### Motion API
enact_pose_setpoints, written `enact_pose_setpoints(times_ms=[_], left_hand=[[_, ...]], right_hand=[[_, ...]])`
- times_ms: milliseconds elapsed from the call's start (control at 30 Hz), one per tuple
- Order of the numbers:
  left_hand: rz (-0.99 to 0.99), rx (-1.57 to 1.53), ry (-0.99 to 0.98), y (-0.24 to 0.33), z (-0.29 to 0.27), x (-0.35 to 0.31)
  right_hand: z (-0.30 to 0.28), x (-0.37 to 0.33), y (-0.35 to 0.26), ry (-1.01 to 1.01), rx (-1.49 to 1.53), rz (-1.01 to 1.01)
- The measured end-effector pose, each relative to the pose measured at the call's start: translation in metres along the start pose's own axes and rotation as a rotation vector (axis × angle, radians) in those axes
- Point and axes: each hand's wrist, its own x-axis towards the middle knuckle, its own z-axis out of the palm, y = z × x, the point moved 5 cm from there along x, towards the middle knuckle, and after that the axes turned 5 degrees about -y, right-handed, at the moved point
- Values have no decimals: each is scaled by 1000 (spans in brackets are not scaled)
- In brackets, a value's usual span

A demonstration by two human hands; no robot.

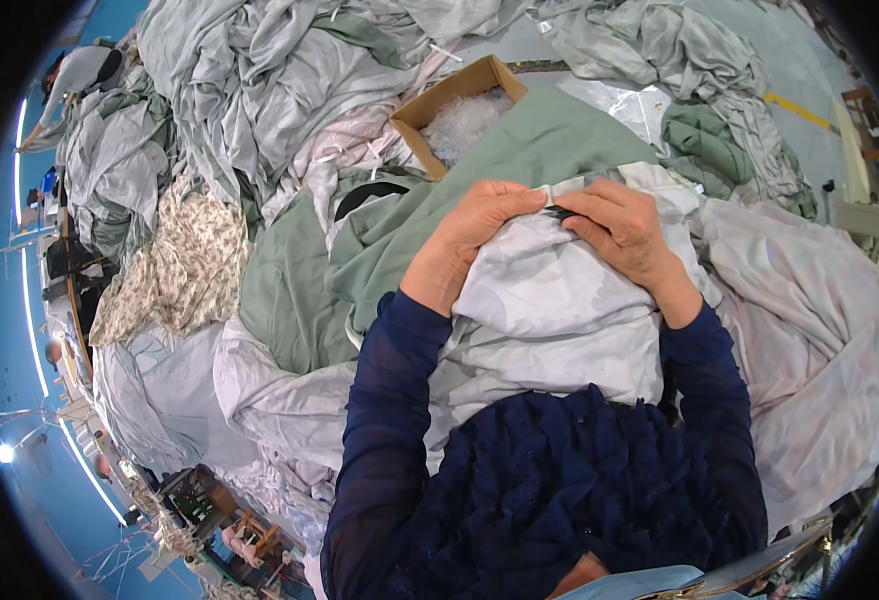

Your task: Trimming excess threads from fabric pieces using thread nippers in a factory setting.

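White fabric [560, 275] is bunched in front of my chest and over my lap. My left hand [475, 228] pinches its upper edge between thumb and forefinger. Close beside it, my right hand [620, 228] is closed at the same edge, its fingertips nearly touching the left ones. A small dark object [560, 211] shows under the right fingers; its kind is too small to make out. Green fabric [570, 130] lies just beyond both hands and spreads to the left.
An open cardboard box [465, 110] with clear plastic inside stands beyond the green fabric. Grey fabric [250, 80] is heaped at the far left, with floral fabric [188, 265] nearer. Pale pinkish fabric [810, 330] lies at the right. People work at the far left.
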Motion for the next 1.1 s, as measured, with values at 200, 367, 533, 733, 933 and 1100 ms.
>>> enact_pose_setpoints(times_ms=[200,367,533,733,933,1100], left_hand=[[-4,5,0,0,-1,1],[-11,-18,0,0,0,0],[-10,-58,17,4,6,-6],[27,-30,26,3,4,-6],[40,-51,30,5,6,-9],[44,-42,23,5,6,-9]], right_hand=[[0,-1,0,1,0,-17],[0,-3,3,-12,48,-5],[-6,-2,3,22,83,24],[-6,-2,1,-8,22,-4],[-6,-1,-2,-6,4,-21],[-6,-1,-3,-7,10,-15]])
